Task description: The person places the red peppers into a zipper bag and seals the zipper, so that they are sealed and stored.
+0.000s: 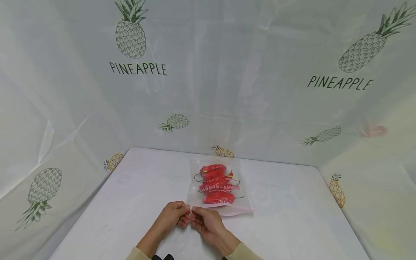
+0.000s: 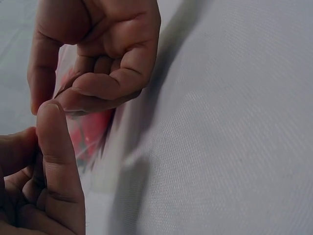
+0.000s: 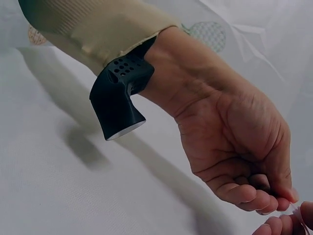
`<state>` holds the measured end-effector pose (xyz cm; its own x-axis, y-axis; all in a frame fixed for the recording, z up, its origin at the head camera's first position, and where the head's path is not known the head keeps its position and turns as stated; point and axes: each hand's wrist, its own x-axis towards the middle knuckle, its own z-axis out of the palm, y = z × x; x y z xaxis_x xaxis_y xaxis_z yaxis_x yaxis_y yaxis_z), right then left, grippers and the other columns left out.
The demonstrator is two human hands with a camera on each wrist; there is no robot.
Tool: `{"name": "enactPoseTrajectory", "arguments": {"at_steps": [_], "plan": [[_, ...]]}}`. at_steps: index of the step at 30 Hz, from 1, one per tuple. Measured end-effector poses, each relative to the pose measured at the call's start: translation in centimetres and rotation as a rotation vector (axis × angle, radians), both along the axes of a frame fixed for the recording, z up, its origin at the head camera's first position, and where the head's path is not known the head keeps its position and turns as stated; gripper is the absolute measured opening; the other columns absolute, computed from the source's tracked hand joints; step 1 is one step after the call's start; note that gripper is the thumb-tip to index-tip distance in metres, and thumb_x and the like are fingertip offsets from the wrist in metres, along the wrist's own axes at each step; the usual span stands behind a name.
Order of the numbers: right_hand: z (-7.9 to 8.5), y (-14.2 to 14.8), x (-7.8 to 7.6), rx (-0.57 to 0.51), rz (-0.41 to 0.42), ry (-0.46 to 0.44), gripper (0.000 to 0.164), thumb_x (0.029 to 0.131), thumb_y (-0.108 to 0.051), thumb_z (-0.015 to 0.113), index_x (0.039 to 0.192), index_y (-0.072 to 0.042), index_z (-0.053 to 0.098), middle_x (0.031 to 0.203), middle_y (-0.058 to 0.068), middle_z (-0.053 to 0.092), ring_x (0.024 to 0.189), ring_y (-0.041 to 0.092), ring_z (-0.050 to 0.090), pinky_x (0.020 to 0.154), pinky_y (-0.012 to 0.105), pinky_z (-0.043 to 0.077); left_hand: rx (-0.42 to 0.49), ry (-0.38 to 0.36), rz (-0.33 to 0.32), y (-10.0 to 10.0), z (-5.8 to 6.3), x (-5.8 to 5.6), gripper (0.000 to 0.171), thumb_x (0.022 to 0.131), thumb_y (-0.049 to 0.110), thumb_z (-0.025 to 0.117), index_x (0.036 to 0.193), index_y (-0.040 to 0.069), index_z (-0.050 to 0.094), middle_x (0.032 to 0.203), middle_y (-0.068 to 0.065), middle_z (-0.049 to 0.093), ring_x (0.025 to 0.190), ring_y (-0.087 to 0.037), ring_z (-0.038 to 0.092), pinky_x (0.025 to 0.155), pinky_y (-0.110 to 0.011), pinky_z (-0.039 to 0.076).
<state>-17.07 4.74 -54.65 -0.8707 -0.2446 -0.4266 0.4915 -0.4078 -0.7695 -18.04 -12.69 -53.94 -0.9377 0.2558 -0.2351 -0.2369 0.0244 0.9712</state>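
Observation:
A clear zip bag [image 1: 245,198] with a pink closure strip [image 1: 235,210] lies flat on the table, its mouth toward me. Inside it are several red peppers [image 1: 216,184] with thin stems, stacked in a row. My left hand [image 1: 175,215] pinches the left end of the bag's mouth between thumb and forefinger. Right beside it, my right hand [image 1: 208,223] pinches the same edge, the two sets of fingertips almost touching. In the right wrist view, a bit of pale pink film [image 3: 295,209] shows between the left hand [image 3: 234,132] and the right fingers [image 3: 279,226].
The white table [image 1: 130,191] extends to both sides of the bag. White cloth [image 1: 227,90] printed with pineapples hangs behind it and at the sides. A black wrist camera [image 3: 117,98] sits on the left forearm by the beige sleeve [image 3: 117,29].

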Motion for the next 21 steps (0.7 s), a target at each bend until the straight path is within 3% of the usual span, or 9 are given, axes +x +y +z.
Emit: {"name": "enactPoseTrajectory", "arguments": {"at_steps": [10, 17, 21], "plan": [[0.2, 0.7, 0.0, 0.005, -0.04, -0.005, 0.02, 0.098, -0.014, 0.07, 0.107, 0.003, 0.074, 0.079, 0.001, 0.07, 0.071, 0.01, 0.064, 0.07, 0.022, 0.06, 0.019, 0.011, 0.039, -0.6, -0.1, 0.0, 0.023, 0.107, 0.012, 0.059, 0.087, 0.001, 0.064, 0.077, -0.001, 0.065, 0.065, -0.009, 0.066, 0.058, -0.021, 0.06], [0.2, 0.8, 0.0, -0.043, -0.049, -0.019, 0.013, 0.1, -0.016, 0.068, 0.097, -0.005, 0.074, 0.081, 0.001, 0.07, 0.074, 0.011, 0.064, 0.073, 0.024, 0.061, 0.052, 0.001, 0.034, -0.8, 0.1, 0.0, 0.022, 0.107, 0.014, 0.06, 0.09, 0.0, 0.064, 0.078, -0.002, 0.065, 0.066, -0.009, 0.067, 0.06, -0.022, 0.061], [0.1, 0.8, 0.1, -0.083, -0.026, -0.033, 0.02, 0.103, -0.019, 0.067, 0.109, -0.001, 0.071, 0.088, 0.002, 0.072, 0.081, 0.012, 0.069, 0.081, 0.027, 0.063, 0.057, -0.006, 0.029, -1.1, -0.1, -0.2, 0.023, 0.107, 0.017, 0.061, 0.091, 0.001, 0.065, 0.079, -0.002, 0.067, 0.067, -0.01, 0.068, 0.061, -0.023, 0.062]]}}
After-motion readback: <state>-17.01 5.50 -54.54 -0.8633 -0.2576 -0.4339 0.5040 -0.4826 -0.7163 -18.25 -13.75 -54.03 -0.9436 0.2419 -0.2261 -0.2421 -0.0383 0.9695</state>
